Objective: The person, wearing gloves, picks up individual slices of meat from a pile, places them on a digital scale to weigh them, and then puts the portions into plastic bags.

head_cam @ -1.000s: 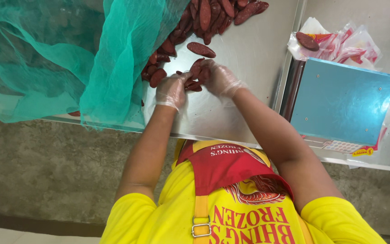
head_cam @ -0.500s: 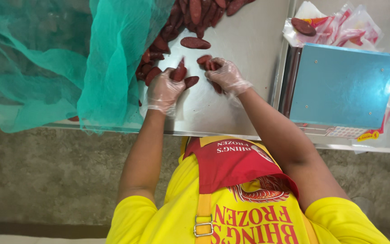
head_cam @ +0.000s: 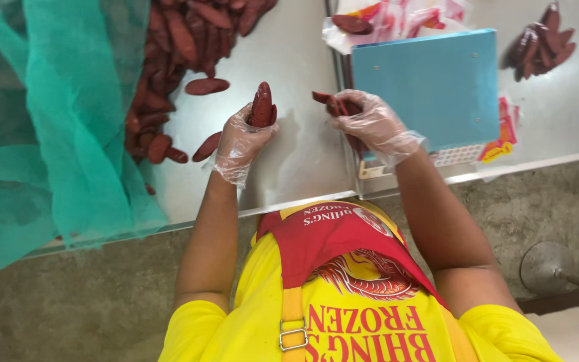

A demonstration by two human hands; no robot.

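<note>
Steel tabletop stretches ahead of us, with a rough concrete floor beneath its near edge. We see a green mesh net draped over the left part of the table, and beside it a heap of dark red sausages lying loose on the metal. Our left hand, in a clear plastic glove, is closed around one red sausage, holding it upright just above the table, near the edge of the heap. Our right hand, gloved the same way, is closed on a few more sausages, held at the left edge of a blue scale platform. Behind the scale lies a clear printed bag with one sausage in it, and a second small pile rests farther right.
</note>
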